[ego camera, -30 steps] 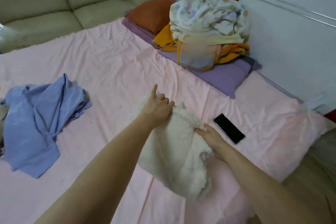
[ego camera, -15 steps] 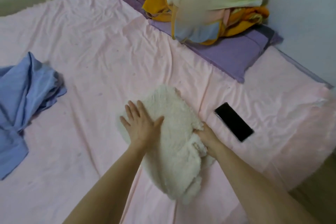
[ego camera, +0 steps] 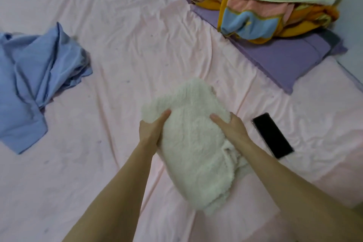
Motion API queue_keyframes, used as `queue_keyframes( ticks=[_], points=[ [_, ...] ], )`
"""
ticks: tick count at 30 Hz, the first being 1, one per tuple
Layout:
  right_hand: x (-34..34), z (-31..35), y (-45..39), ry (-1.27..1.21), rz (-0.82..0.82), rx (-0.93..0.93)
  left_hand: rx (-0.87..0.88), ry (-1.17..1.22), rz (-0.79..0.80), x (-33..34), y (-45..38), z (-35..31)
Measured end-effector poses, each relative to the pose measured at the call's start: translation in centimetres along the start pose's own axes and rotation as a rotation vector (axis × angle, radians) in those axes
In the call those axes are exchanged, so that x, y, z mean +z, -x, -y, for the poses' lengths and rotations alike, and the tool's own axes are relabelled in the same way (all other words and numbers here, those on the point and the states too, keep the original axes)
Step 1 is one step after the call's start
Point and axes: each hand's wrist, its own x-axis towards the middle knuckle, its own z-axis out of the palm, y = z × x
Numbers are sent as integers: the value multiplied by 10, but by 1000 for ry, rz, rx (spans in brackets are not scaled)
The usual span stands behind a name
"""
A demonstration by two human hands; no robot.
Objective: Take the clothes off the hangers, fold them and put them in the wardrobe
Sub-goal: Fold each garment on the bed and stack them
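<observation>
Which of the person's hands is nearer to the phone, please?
Right. The right hand grips the fleece just left of the phone; the left hand holds the fleece's far side.

1. The bed wears a wrinkled pink sheet.
2. A crumpled blue garment lies near its left edge.
3. A white fleece garment lies mid-bed.
4. A black phone lies just right of it.
5. A purple pillow lies at the far right edge.

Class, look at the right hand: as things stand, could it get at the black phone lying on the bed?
Probably yes. The phone lies bare on the pink sheet, just beside the right hand, with nothing between them. But that hand is gripping the white fleece garment and would first have to let go.
</observation>
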Motion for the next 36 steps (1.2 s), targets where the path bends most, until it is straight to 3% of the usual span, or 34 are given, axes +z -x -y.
queue_keyframes(
  ticks=[4,9,11,14,16,18,20,23,26,31,36],
  points=[
    [-1,-2,20,93,-294,-326,271,19,66,6,19,-5],
    [-4,5,16,241,-392,-447,263,-80,32,18,20,-12],
    [0,4,0,315,-383,-375,321,-248,48,24,24,-9],
    [1,8,-11,484,-367,-190,648,-694,-8,29,40,11],
    [-1,13,-6,747,-418,-231,791,-1002,26,32,48,27],
    [1,17,7,963,-432,-486,713,-1146,113,36,48,41],
    [6,8,17,1104,-263,-636,623,-1186,128,39,42,50],
    [6,-29,17,1227,27,-484,619,-1329,139,38,32,62],
    [-1,-37,7,1254,124,-399,616,-1449,152,40,32,65],
    [-23,-45,41,1259,-15,-582,523,-1499,179,35,37,42],
    [-39,-77,95,1258,-36,-360,552,-1554,205,29,52,27]
  ],
)
